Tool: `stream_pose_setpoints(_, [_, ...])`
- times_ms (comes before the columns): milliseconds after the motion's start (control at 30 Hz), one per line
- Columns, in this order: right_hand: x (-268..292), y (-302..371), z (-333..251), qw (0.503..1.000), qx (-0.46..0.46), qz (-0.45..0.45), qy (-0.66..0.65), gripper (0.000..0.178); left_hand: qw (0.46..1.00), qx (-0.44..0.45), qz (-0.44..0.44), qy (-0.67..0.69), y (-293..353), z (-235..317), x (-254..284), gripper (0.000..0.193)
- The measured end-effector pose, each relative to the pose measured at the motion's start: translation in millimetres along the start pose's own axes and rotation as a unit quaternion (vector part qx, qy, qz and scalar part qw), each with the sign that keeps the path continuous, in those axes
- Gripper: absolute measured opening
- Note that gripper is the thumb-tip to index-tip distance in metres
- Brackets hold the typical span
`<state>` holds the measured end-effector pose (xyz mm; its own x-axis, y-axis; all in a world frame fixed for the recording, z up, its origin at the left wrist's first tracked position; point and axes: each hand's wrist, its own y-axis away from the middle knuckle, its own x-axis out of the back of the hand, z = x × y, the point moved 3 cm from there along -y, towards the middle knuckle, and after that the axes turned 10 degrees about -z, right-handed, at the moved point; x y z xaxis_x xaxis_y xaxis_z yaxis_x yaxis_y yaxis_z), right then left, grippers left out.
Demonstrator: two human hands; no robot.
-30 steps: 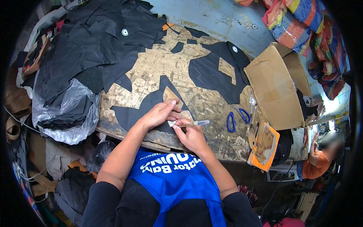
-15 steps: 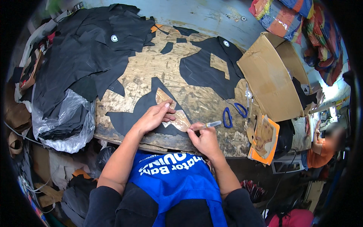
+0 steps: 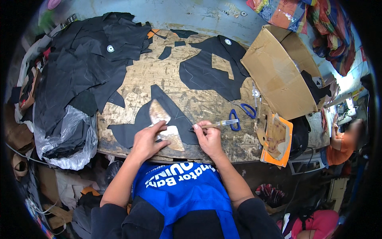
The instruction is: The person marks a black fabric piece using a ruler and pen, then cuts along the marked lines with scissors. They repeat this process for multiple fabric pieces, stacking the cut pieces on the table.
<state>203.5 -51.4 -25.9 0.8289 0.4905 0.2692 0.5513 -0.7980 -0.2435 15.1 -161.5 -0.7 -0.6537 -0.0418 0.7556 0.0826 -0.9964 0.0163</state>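
A brown and whitish pattern template (image 3: 174,139), notched at its middle, lies over a black sheet piece (image 3: 170,107) at the table's near edge. My left hand (image 3: 146,142) holds the template at its notch, thumb and fingers bent around it. In my right hand (image 3: 209,141) is a slim pen (image 3: 223,123) with a clear barrel, its tip end low beside the black piece's right edge. A thin pale line shows on the black piece right of the template. Blue-handled scissors (image 3: 235,120) lie beyond the right hand, their blades partly hidden.
Many black sheets (image 3: 83,67) are heaped at the left, above a clear plastic bag (image 3: 89,139). A black piece with a cutout (image 3: 199,71) lies farther back. At the right stand a cardboard box (image 3: 270,75) and orange-backed templates (image 3: 276,137). Another person (image 3: 340,147) sits far right.
The template has shifted left and turned on the black piece, uncovering the pale line. My left hand has moved left with it. The right hand, with the pen, has moved slightly.
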Motion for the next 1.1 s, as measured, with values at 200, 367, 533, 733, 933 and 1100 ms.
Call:
stream_pose_setpoints(200, [-6.7,2.9,6.5,0.994,0.043,0.015,0.097,0.012,0.983,0.150,0.104,0.013,42.5,-27.3,19.3,0.063])
stream_pose_setpoints(367, [-6.3,5.0,16.9,0.999,-0.021,0.033,-0.034,0.012,0.967,0.190,0.098,-0.137,43.6,-27.1,18.9,0.064])
stream_pose_setpoints(533, [-7.3,3.0,9.4,0.997,0.029,0.064,-0.029,0.011,0.979,0.090,0.068,-0.172,8.9,-2.7,-11.9,0.057])
stream_pose_setpoints(733, [5.8,7.3,-10.0,0.982,0.081,-0.019,0.171,0.022,0.990,0.062,0.062,-0.111,-30.4,14.3,-35.4,0.056])
stream_pose_setpoints(933, [5.4,6.5,-9.2,0.981,0.067,-0.032,0.179,0.028,0.980,0.141,0.129,-0.050,-22.0,-13.0,-6.8,0.031])
stream_pose_setpoints(1100, [5.8,7.5,-6.9,0.984,0.059,-0.034,0.164,0.030,0.985,0.145,0.035,-0.088,-22.4,-15.6,-4.9,0.037])
